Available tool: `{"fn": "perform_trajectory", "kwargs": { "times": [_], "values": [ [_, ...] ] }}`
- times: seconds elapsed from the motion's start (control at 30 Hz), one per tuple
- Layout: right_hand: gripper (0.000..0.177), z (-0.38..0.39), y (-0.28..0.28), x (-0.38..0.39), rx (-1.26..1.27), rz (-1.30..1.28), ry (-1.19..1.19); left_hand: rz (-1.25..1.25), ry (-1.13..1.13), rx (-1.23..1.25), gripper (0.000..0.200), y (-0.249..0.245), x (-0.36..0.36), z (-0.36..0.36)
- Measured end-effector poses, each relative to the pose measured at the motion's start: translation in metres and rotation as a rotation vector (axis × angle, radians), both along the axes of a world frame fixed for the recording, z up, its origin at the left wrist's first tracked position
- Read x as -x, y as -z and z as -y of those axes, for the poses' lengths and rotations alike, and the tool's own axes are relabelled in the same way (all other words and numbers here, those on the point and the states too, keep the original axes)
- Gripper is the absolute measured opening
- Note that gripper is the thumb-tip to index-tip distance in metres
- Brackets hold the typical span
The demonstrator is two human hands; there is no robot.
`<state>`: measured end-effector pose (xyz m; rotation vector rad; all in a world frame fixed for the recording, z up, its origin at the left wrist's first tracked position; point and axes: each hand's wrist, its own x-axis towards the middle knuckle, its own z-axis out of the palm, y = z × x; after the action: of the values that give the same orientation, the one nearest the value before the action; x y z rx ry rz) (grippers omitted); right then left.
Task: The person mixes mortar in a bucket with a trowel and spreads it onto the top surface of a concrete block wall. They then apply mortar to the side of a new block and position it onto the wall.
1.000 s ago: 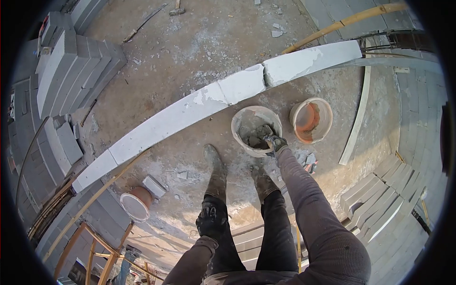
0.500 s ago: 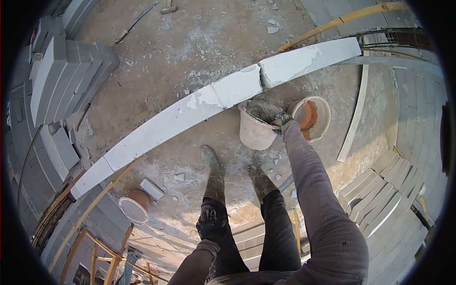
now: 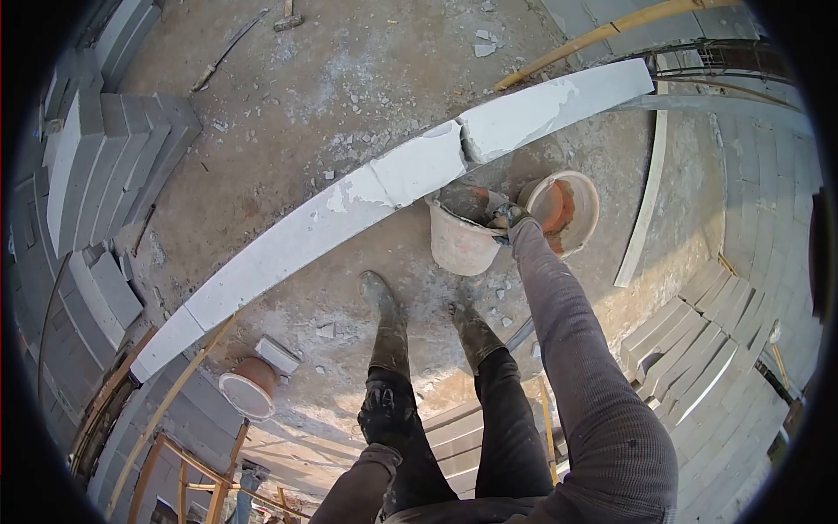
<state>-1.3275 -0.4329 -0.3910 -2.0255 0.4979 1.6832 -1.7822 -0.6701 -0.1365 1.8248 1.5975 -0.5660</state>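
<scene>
The right hand (image 3: 507,215) is grasping the tilted bucket (image 3: 463,246) on the wall's (image 3: 288,243) near side, a slipping grip risking spilling mortar (image 3: 469,202); the left hand (image 3: 388,417) is resting on a leg (image 3: 429,456), fingers unclear.

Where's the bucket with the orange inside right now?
In the head view, the orange-lined bucket is right of centre, just right of the tilted bucket at the right hand, and below the long white block row in the picture.
</scene>
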Motion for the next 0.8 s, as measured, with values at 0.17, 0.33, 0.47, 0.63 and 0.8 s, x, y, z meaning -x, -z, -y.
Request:
{"fn": "perform_trajectory", "kwargs": {
  "times": [0.17, 0.33, 0.47, 0.63, 0.8],
  "values": [
    [0.019, 0.006, 0.005, 0.007, -0.009, 0.012, -0.090, -0.003, -0.002, 0.019, 0.072, -0.001, -0.001, -0.001],
    [0.022, 0.028, 0.041, 0.012, -0.154, 0.063, -0.361, 0.029, -0.010, 0.009, 0.073, 0.002, 0.002, 0.003],
    [0.021, 0.043, 0.043, 0.029, -0.176, 0.049, -0.825, 0.036, -0.023, -0.003, 0.074, 0.001, 0.003, 0.005],
    [0.031, 0.140, 0.007, 0.100, -0.121, 0.195, 0.043, 0.058, -0.039, 0.000, 0.075, 0.002, 0.004, 0.008],
    [0.031, 0.260, 0.024, 0.156, -0.072, 0.175, 0.032, 0.034, -0.001, 0.001, 0.075, 0.009, 0.009, 0.024]
  ]
}}
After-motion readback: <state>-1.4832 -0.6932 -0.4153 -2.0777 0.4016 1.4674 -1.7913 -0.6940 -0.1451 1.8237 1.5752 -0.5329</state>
